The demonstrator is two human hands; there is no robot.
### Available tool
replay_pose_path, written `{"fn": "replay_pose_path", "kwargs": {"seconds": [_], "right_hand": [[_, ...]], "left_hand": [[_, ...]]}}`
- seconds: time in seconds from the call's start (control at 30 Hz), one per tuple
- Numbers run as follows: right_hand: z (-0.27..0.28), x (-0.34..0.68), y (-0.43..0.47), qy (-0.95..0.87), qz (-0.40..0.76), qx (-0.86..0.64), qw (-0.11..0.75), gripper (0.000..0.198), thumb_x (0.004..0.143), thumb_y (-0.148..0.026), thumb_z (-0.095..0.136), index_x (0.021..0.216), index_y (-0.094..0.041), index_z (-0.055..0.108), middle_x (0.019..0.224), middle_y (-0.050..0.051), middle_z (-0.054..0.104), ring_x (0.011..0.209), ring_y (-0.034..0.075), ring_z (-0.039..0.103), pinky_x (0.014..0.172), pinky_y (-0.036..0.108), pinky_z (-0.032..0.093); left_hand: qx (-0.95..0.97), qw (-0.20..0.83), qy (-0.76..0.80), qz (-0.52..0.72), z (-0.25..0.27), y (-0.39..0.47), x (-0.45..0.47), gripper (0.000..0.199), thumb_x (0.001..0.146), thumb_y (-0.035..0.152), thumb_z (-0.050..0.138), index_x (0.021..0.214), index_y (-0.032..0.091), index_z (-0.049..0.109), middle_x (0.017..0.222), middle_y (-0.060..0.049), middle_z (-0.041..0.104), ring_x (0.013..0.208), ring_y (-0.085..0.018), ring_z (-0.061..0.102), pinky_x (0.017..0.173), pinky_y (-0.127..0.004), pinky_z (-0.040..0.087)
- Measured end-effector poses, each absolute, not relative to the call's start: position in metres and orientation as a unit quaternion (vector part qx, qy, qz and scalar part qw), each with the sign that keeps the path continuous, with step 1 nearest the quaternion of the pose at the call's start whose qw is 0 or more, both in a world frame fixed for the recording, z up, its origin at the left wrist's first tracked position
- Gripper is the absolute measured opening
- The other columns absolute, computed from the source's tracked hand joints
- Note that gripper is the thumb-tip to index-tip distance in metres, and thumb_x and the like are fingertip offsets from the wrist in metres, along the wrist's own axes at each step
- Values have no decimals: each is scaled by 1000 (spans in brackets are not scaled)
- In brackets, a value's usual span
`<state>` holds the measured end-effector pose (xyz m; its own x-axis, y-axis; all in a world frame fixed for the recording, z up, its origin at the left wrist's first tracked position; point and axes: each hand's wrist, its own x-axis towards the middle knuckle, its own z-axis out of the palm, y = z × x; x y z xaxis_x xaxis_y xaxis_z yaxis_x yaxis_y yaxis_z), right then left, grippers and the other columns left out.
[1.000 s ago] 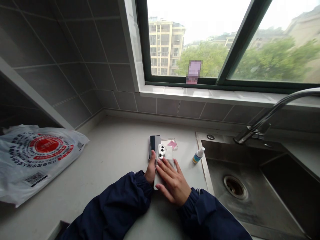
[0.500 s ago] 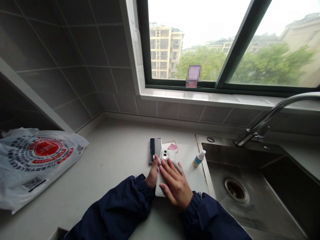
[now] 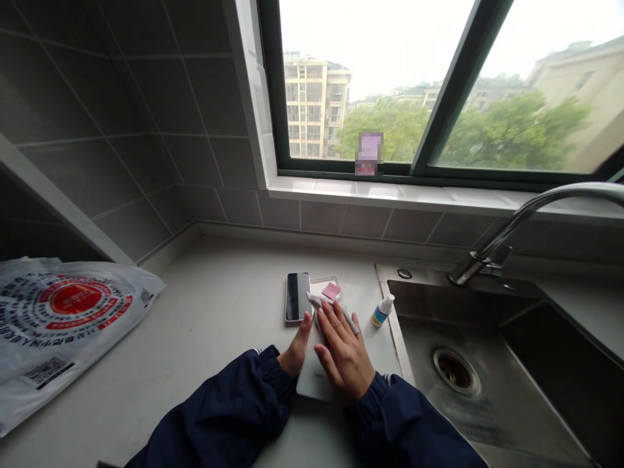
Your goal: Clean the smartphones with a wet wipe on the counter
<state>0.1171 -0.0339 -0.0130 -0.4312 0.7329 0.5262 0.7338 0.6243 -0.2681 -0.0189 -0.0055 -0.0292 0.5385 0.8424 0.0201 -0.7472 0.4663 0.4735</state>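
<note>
Right hand: fingers flat, slightly spread, pressing one cloth onto one white phone. Left hand steadies its edge at 9 o'clock, fingers together. One dark phone at 11 o'clock; one small bottle at 2.

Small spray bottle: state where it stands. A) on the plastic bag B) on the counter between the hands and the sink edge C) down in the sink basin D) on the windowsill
B: the small spray bottle stands on the counter, just left of the sink edge, right of the right hand.
</note>
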Motion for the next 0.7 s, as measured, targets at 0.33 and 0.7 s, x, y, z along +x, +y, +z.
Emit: {"fn": "replay_pose_path", "kwargs": {"seconds": [0.33,0.7], "right_hand": [[-8,113,-43,-881,10,-363,304,49,96,-31,50,143,-17,47,151,8,43,145,30,33,120,56,20],[-12,121,-52,-914,21,-310,262,61,96,-34,49,151,-13,33,156,13,33,149,31,22,120,62,2]], "left_hand": [[141,863,157,458,-9,-6,-24,76,86,70,47,126,7,60,114,-21,69,121,-34,59,113,-46,34],[164,891,194,376,0,-8,-28,91,82,79,41,126,1,59,109,-24,70,113,-37,63,106,-48,41]]}}
